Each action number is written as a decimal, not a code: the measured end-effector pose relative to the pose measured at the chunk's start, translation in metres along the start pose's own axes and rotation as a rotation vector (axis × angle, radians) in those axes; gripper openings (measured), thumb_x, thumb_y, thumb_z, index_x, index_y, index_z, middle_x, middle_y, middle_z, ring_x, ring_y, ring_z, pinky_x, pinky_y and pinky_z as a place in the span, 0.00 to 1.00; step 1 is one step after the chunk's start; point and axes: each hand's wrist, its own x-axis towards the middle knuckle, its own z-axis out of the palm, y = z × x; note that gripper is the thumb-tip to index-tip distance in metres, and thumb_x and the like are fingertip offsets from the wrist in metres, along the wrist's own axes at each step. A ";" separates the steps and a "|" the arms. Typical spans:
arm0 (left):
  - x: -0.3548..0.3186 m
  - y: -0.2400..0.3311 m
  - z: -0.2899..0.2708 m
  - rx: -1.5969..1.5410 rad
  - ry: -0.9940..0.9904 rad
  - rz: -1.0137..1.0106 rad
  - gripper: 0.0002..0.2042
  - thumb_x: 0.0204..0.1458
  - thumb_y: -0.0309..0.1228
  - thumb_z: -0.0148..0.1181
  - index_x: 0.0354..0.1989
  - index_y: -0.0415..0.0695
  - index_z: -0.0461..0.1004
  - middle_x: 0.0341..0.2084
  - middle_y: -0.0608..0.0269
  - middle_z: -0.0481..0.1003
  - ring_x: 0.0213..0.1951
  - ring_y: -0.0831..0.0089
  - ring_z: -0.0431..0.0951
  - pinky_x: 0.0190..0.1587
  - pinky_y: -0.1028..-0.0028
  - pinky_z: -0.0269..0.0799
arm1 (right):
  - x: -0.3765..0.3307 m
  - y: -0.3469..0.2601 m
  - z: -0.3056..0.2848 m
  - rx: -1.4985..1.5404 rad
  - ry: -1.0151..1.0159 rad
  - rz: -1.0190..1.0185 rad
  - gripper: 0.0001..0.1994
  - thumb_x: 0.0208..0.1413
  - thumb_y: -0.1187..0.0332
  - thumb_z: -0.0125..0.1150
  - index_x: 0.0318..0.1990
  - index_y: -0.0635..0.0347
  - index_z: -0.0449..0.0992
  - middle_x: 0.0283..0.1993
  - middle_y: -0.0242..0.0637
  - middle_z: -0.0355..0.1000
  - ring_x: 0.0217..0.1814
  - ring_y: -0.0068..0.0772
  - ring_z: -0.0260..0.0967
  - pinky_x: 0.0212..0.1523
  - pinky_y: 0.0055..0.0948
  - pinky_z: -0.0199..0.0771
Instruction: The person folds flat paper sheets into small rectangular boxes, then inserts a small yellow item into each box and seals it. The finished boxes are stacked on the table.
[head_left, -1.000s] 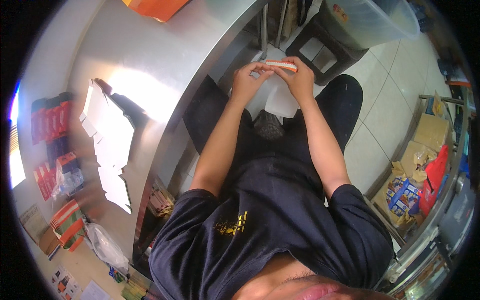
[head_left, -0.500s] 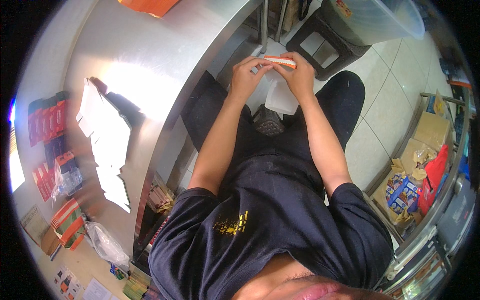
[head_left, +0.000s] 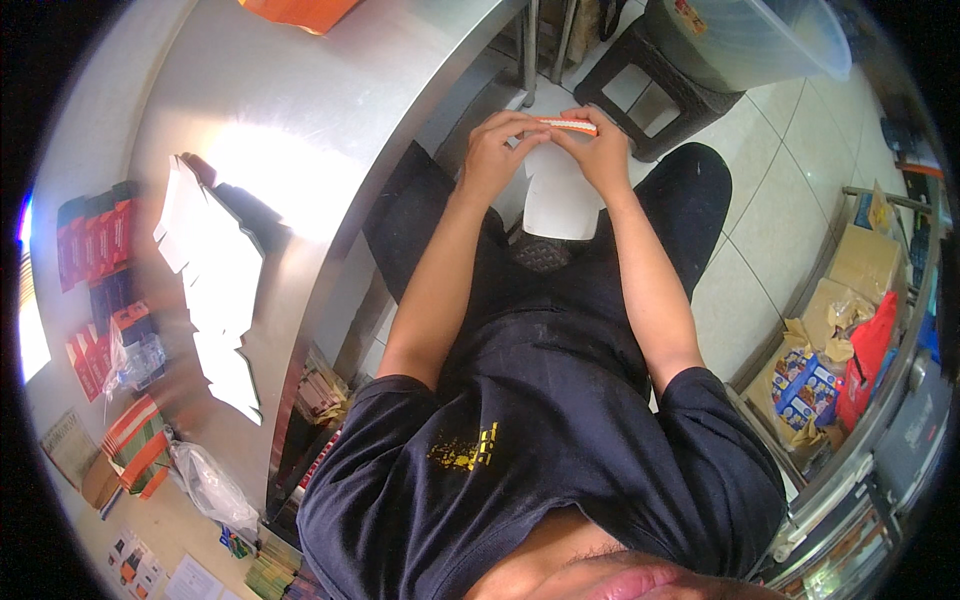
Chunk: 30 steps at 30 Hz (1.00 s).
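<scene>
Between my knees, both hands hold a white card sheet (head_left: 561,196) with an orange-and-white strip along its far edge. My left hand (head_left: 497,145) is closed on the left end of that edge, thumb and fingertips pinched together. On the right end my right hand (head_left: 600,150) grips it, fingers behind and thumb in front. The sheet's white face hangs down toward me below the hands. My fingers hide part of the strip. On the metal table to my left lies a pile of white cut-out card pieces (head_left: 215,290) with notched edges.
A steel table (head_left: 330,110) runs along my left side, an orange item (head_left: 300,12) at its far end. Ahead on the right, a dark plastic stool (head_left: 655,85) bears a clear tub (head_left: 760,45). To my right stands a rack with cardboard boxes (head_left: 862,258) and a red bag (head_left: 872,350).
The white card sheet has swung left and shows more of its face. Its orange-and-white strip has tipped and looks thinner. Both hands keep their hold, with slight finger shifts.
</scene>
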 end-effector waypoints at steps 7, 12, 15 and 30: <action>0.002 -0.002 0.001 0.017 0.001 0.063 0.08 0.47 0.30 0.73 0.35 0.44 0.85 0.36 0.62 0.82 0.38 0.69 0.81 0.39 0.72 0.75 | 0.001 0.009 -0.001 0.051 -0.026 0.051 0.18 0.46 0.62 0.79 0.43 0.60 0.81 0.41 0.38 0.83 0.43 0.30 0.81 0.46 0.27 0.77; 0.001 -0.005 0.002 0.012 -0.005 0.064 0.07 0.47 0.30 0.74 0.33 0.43 0.85 0.36 0.63 0.82 0.36 0.72 0.79 0.37 0.74 0.73 | 0.002 0.011 -0.005 0.046 -0.082 0.108 0.20 0.45 0.61 0.79 0.44 0.60 0.81 0.42 0.41 0.82 0.42 0.31 0.80 0.46 0.27 0.77; -0.001 0.000 0.001 -0.043 0.036 -0.069 0.07 0.47 0.30 0.75 0.32 0.43 0.84 0.34 0.66 0.81 0.33 0.76 0.77 0.34 0.76 0.70 | 0.002 0.002 -0.010 0.063 -0.098 0.189 0.22 0.44 0.60 0.80 0.45 0.61 0.81 0.41 0.42 0.82 0.42 0.32 0.80 0.45 0.28 0.77; -0.004 0.000 -0.008 -0.021 -0.176 -0.174 0.12 0.49 0.37 0.73 0.35 0.43 0.81 0.25 0.68 0.77 0.30 0.78 0.73 0.37 0.74 0.70 | -0.001 -0.011 -0.013 -0.256 -0.013 -0.112 0.27 0.42 0.52 0.79 0.47 0.57 0.79 0.43 0.43 0.81 0.47 0.46 0.79 0.46 0.38 0.77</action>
